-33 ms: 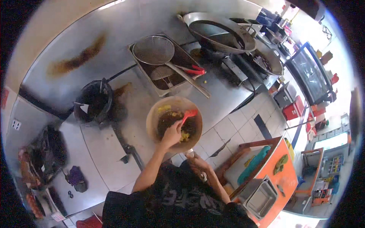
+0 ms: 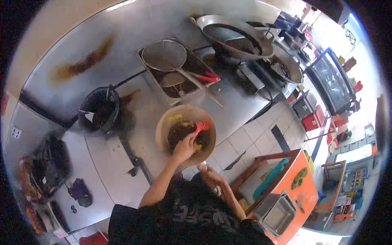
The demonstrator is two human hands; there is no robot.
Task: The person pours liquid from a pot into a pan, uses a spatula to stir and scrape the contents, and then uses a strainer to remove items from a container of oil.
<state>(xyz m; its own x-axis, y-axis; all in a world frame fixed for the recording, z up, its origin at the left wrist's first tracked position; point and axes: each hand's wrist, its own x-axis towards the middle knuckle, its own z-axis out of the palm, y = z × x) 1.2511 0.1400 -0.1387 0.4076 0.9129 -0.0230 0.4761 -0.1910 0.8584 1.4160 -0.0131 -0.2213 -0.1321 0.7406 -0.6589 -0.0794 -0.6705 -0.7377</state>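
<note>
Fingers (image 2: pixel 185 143) of the left hand (image 2: pixel 183 150) are curled tight round the handle of a red spatula (image 2: pixel 201 127), blade down in the dark food with yellow bits inside a tan round bowl (image 2: pixel 164 127). Bowl sits on the steel counter (image 2: pixel 245 107), near its front edge, right in front of the person.

Right hand (image 2: pixel 210 174) is low against the dark shirt, just below the bowl rim; something small and pale shows at its fingertips, and whether it grips that is too blurred to call.

Hidden/unclear: what the food is (too small); the spatula handle mostly covered by the hand; the black bags at far left (image 2: pixel 49 163) are smeared by the fisheye rim.

Around: behind the bowl a rectangular steel tray (image 2: pixel 197 92) holds a round mesh skimmer (image 2: pixel 164 55), its long handle running out over the tray's corner toward the bowl (tongs with red grips lie across it). Black pot (image 2: pixel 100 110) to the left of the bowl, well apart. Large wok (image 2: pixel 237 36) further back right. Brown scorch streak on the steel wall (image 2: pixel 83 63).

Lower right: an orange-topped table (image 2: pixel 304 194) with a steel tray (image 2: pixel 279 212) and a teal board; red crates (image 2: pixel 313 121) on the floor beyond.
</note>
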